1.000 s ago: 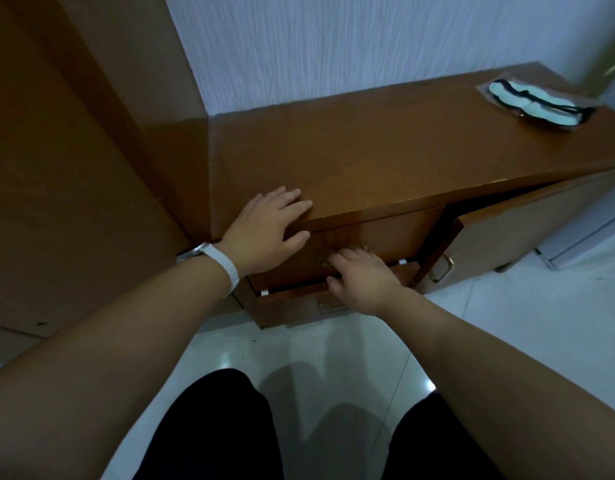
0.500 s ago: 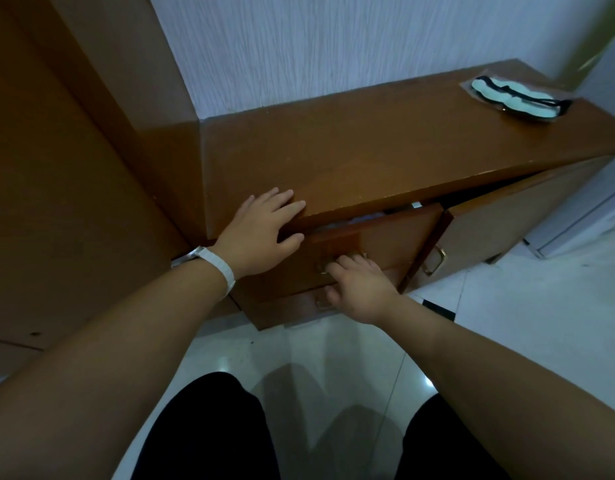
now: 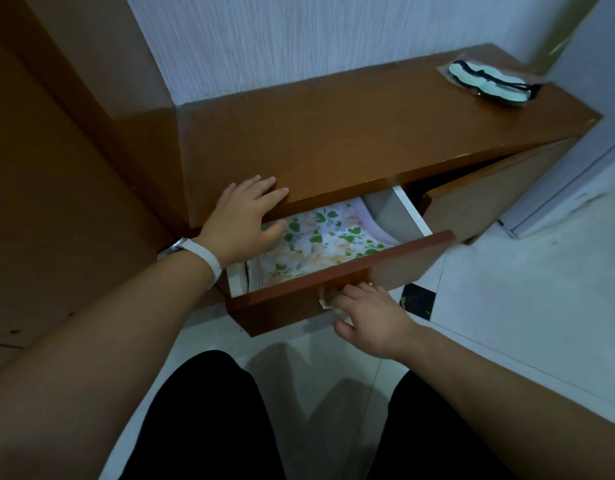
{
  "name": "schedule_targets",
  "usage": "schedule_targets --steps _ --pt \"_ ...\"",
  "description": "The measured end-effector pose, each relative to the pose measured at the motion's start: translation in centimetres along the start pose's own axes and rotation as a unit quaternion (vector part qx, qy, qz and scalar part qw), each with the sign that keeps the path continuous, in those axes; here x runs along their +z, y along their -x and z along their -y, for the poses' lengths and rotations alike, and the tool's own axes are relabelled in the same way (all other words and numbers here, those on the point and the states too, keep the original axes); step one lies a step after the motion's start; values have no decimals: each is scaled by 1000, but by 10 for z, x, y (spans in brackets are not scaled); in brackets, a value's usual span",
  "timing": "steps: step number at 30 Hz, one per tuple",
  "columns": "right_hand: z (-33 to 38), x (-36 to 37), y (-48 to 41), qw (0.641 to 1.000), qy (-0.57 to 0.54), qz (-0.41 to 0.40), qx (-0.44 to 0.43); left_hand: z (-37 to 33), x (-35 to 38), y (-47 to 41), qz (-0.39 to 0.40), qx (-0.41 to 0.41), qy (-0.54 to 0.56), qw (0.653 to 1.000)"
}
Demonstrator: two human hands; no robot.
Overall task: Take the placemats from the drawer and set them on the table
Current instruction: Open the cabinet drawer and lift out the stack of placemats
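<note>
Item: wooden drawer (image 3: 385, 266), drawn out of a low brown cabinet (image 3: 333, 133) and open toward us, its front panel hanging at a slant in the view. Contents: placemats (image 3: 320, 237), floral with green leaves and a stitched border, lying flat inside as what we take for a stack, their far part hidden under the cabinet top; none is lifted yet, and no table is in view. Left hand (image 3: 245, 216), white wristband (image 3: 209, 259) at the wrist: fingers straight and flat on the cabinet's front edge, thumb hanging over the drawer opening, holding nothing. Right hand (image 3: 368, 317): fingers curled onto the brass handle (image 3: 324, 302), which they largely hide. Adjacent: a cabinet door (image 3: 489, 199) standing ajar just right of the drawer; a packaged eye mask (image 3: 486, 81) on the far right of the top. Hazards, as we judge them: a further pull could take the drawer off its runners and tip the mats onto the floor; if it slid back, the left thumb could be pinched; mats lifted carelessly could catch under the overhanging top or fan apart.
</note>
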State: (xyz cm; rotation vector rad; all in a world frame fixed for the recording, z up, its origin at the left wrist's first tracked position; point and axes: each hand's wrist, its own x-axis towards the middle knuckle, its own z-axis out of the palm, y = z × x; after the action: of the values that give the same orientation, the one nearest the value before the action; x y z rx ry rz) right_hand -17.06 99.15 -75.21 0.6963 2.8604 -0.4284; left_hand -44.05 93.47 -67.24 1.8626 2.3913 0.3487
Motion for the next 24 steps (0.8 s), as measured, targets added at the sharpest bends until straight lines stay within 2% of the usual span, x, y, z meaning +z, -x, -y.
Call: schedule_targets --steps 6,12,24 --pt "2 11 30 1000 -11 -6 8 -1 1 2 -8 -2 10 1000" --pt "6 20 49 997 -24 -76 11 -2 0 3 -14 5 6 1000" --pt "7 22 64 996 -20 -82 -7 2 3 1 -29 17 -13 999"
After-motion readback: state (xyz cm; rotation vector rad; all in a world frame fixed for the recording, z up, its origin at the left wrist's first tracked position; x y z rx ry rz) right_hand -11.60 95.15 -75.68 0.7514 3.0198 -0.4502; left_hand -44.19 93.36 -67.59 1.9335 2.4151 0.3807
